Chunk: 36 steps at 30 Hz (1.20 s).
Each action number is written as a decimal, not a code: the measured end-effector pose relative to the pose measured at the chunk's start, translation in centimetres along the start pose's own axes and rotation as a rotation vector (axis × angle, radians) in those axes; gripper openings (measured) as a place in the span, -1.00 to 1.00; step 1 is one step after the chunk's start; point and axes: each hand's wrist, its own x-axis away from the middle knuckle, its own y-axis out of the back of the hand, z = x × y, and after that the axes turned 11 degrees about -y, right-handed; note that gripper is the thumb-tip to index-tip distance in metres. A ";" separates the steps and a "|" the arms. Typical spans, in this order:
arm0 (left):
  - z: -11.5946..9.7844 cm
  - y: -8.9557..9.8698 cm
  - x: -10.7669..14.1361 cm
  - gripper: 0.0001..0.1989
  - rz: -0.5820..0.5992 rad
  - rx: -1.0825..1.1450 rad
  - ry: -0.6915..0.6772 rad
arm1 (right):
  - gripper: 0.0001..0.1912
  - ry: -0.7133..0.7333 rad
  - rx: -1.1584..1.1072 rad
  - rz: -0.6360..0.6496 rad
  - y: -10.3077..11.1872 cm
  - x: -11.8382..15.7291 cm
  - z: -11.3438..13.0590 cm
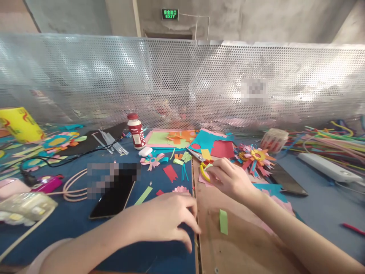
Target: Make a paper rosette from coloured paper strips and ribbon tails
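Observation:
My right hand (pixel 232 178) is closed at the yellow handles of a pair of scissors (pixel 204 172), whose blades point away to the left. A bit of light green paper shows by its fingertips; whether they touch it I cannot tell. Nearer to me, my left hand (pixel 173 217) hovers with curved fingers apart and nothing in them. Right of it, a light green paper strip (pixel 223 222) lies on the brown board (pixel 211 243). Around the scissors are a red paper sheet (pixel 222 148), a blue paper sheet (pixel 209 139) and a yellow paper piece (pixel 205 154).
A black phone (pixel 115 198) lies left, below a bottle (pixel 136 131). Paper flowers (pixel 256 156) stand right, by a dark phone (pixel 288 180) and a white power strip (pixel 329 167). Cables cross the left side. A perforated metal screen (pixel 171 76) closes the back.

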 end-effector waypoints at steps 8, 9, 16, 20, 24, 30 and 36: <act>0.2 -1.1 -0.9 -0.84 -0.077 -0.014 -0.070 | -0.89 0.000 -0.055 0.066 0.2 0.2 0.4; 0.0 -0.8 -0.9 -0.85 -0.115 0.014 -0.032 | -0.89 -0.001 -0.059 0.069 0.2 0.2 0.4; -1.2 1.5 -0.3 -0.65 -0.375 0.088 0.272 | -0.89 -0.003 -0.067 0.075 0.2 0.2 0.4; -0.6 0.1 0.0 -0.77 -0.138 -0.122 0.043 | -0.89 -0.011 -0.075 0.072 0.2 0.1 0.5; -0.6 -1.4 0.5 -0.77 -0.114 -0.275 -0.044 | -0.89 -0.009 -0.079 0.080 0.2 0.2 0.5; -2.0 -2.8 2.6 -0.65 -0.099 -0.534 -0.027 | -0.87 -0.006 -0.077 0.090 0.3 0.4 0.6; -2.5 -4.0 3.9 -0.65 -0.065 -0.621 0.002 | -0.87 0.000 -0.067 0.103 0.2 0.4 0.7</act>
